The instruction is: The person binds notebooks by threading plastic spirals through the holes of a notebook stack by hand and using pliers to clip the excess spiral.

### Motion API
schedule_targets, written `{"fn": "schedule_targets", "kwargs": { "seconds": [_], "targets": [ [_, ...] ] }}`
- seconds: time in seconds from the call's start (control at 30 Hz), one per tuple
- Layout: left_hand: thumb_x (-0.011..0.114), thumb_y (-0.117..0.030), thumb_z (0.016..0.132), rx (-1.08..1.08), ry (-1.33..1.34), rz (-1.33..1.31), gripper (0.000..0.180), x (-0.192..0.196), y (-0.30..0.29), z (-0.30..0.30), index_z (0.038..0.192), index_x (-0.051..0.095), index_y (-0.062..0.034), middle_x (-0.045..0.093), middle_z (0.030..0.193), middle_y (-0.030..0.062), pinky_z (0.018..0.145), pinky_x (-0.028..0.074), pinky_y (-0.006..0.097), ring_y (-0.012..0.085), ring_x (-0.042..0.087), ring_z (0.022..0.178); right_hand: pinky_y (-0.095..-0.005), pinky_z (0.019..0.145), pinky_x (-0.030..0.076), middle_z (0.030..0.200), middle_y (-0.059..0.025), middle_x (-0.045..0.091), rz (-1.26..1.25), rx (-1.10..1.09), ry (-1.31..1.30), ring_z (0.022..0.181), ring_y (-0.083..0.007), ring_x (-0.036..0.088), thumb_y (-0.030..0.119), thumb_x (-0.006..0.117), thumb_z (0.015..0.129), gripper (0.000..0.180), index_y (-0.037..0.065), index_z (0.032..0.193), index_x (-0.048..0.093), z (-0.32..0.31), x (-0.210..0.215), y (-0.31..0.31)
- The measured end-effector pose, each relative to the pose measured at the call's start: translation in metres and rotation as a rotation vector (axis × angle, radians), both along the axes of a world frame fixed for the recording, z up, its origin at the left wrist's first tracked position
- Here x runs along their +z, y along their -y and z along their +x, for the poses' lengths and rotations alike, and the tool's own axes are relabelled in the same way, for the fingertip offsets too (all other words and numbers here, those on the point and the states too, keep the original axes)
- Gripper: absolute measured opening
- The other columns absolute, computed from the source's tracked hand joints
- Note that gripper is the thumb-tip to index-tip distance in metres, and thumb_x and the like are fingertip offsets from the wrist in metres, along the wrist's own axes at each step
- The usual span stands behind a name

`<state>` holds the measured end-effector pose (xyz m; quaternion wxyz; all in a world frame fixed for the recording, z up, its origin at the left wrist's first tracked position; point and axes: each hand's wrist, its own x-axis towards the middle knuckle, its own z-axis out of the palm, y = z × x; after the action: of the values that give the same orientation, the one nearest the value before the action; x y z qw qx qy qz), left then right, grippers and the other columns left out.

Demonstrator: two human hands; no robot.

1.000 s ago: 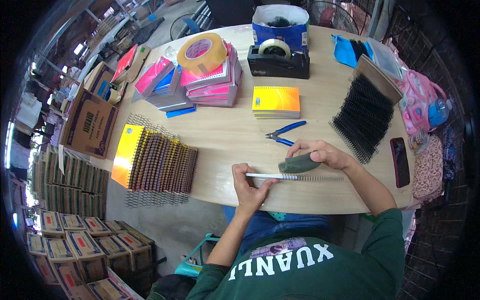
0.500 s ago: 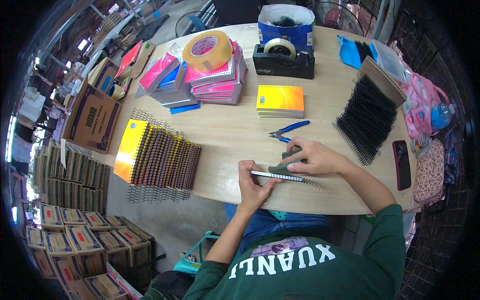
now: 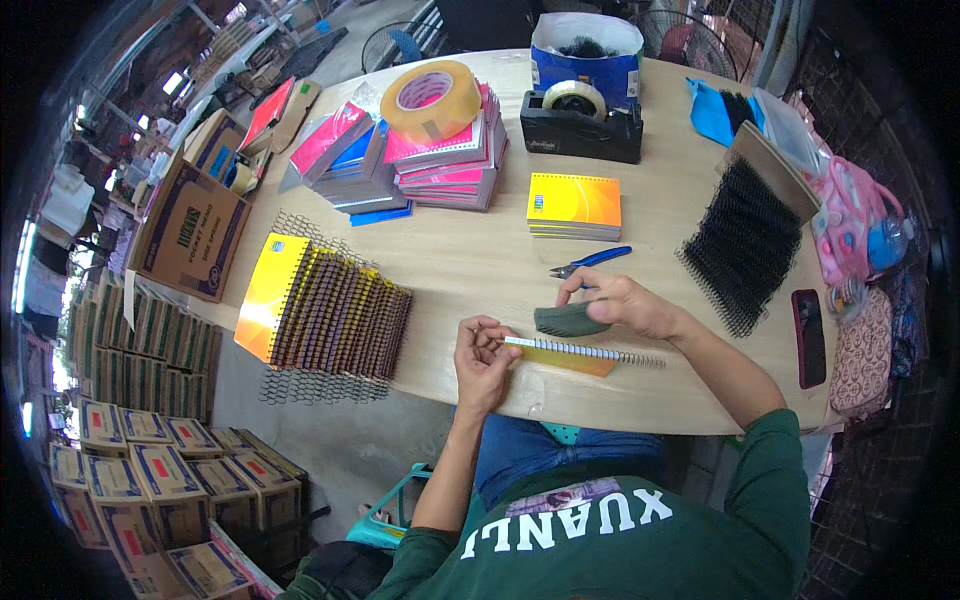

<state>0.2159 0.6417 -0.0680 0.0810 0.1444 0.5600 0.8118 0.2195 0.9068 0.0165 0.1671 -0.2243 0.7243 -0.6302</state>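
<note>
Near the table's front edge, my left hand (image 3: 483, 362) pinches the left end of a small yellow spiral notebook (image 3: 568, 358), its spine toward the far side. A wire coil (image 3: 643, 361) runs along the spine and sticks out past its right end. Just beyond the notebook, my right hand (image 3: 632, 306) grips a dark green curved pad (image 3: 568, 320), which looks apart from the spine. Blue-handled cutters (image 3: 595, 260) lie behind that hand, partly hidden by it. Farther back sits a short stack of yellow notebooks (image 3: 575, 205).
To the left stand yellow notebooks with loose coils (image 3: 340, 320). Behind are pink notebooks (image 3: 450, 160) under a tape roll (image 3: 430, 102), and a black tape dispenser (image 3: 582, 130). Black coils (image 3: 740, 245), a phone (image 3: 808, 338) and a pink pouch (image 3: 862, 350) are on the right.
The notebook has tilted, so its yellow cover now shows below the spine. My right hand has drawn the green pad up off the spine. My left fingers have shifted their hold.
</note>
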Motion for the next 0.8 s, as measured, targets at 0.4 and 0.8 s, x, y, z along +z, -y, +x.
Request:
{"fn": "schedule_targets", "kwargs": {
  "seconds": [0.4, 0.8],
  "targets": [
    [0.072, 0.013, 0.078, -0.006, 0.126, 0.063, 0.062, 0.008, -0.002, 0.001, 0.125, 0.038, -0.008, 0.067, 0.096, 0.0117, 0.078, 0.057, 0.029, 0.0178, 0.068, 0.091, -0.0404, 0.091, 0.048, 0.11, -0.015, 0.057, 0.219, -0.038, -0.262, 0.102, -0.031, 0.059, 0.039, 0.059, 0.096, 0.041, 0.003, 0.109, 0.073, -0.013, 0.004, 0.021],
    [0.067, 0.01, 0.085, 0.079, 0.149, 0.092, 0.07, 0.039, 0.003, 0.011, 0.141, 0.029, -0.007, 0.066, 0.103, 0.0145, 0.084, 0.055, 0.028, 0.0149, 0.066, 0.093, -0.0511, 0.11, 0.032, 0.13, -0.0152, 0.051, 0.973, -0.404, -0.474, 0.127, -0.0318, 0.044, 0.038, 0.07, 0.085, 0.051, 0.012, 0.128, 0.062, -0.005, -0.02, -0.004]
  ]
}}
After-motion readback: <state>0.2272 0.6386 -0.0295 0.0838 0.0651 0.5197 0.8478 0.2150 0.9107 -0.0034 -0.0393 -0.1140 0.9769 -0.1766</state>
